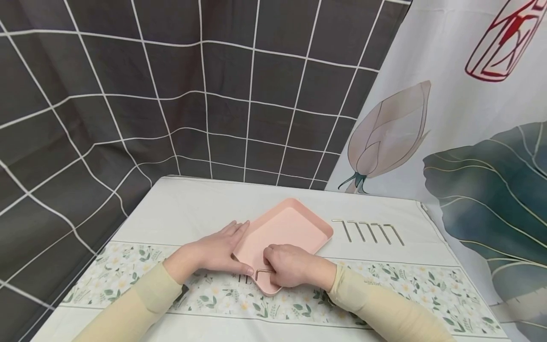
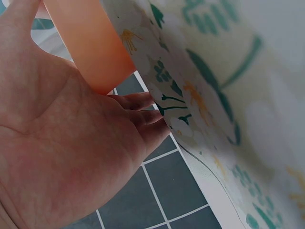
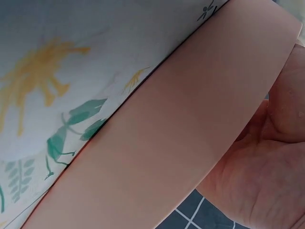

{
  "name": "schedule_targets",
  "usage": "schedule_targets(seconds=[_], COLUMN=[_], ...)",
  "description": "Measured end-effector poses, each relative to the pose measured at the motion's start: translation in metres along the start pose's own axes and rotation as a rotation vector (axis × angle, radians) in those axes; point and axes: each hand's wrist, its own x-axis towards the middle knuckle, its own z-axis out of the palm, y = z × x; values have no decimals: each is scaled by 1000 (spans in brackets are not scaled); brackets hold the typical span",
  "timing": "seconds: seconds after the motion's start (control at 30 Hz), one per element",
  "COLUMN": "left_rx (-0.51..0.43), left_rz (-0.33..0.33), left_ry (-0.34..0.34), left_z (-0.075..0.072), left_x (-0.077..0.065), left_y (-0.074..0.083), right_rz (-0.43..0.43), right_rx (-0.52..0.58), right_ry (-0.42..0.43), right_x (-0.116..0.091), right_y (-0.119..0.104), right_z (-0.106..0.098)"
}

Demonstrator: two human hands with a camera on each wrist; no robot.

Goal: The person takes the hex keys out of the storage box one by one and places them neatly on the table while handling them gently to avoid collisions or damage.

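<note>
A pink rectangular tray (image 1: pixel 290 228) lies at an angle on the table. My left hand (image 1: pixel 218 249) rests against its left side, fingers extended along the outer wall and thumb toward the near corner. The left wrist view shows the palm beside the tray wall (image 2: pixel 95 43). Over the near part of the tray, my right hand (image 1: pixel 290 266) has curled fingers and holds an L-shaped hex key (image 1: pixel 264 270), whose bent end sticks out to the left. In the right wrist view, the tray wall (image 3: pixel 176 109) hides the fingertips and the key.
Several more L-shaped hex keys (image 1: pixel 346 232) lie in a row on the table, right of the tray. A white cloth with a floral band (image 1: pixel 213 304) covers the table. Behind hang a dark grid curtain (image 1: pixel 226 114) and a printed white curtain (image 1: pixel 448 47).
</note>
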Motion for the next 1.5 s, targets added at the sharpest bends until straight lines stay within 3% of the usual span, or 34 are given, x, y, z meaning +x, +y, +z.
schedule_targets(seconds=[0.5,0.93,1.5], left_rx=[-3,-5,-4], left_rz=[4,3,-1], left_ry=[6,1,-1], left_z=[0,0,1], left_x=[0,-1,1], left_y=[0,0,-1], right_rz=[-22,21,81], right_rx=[-31,4,74], right_ry=[19,20,146], right_x=[0,1,-6], right_y=[1,1,28], right_z=[0,0,-7])
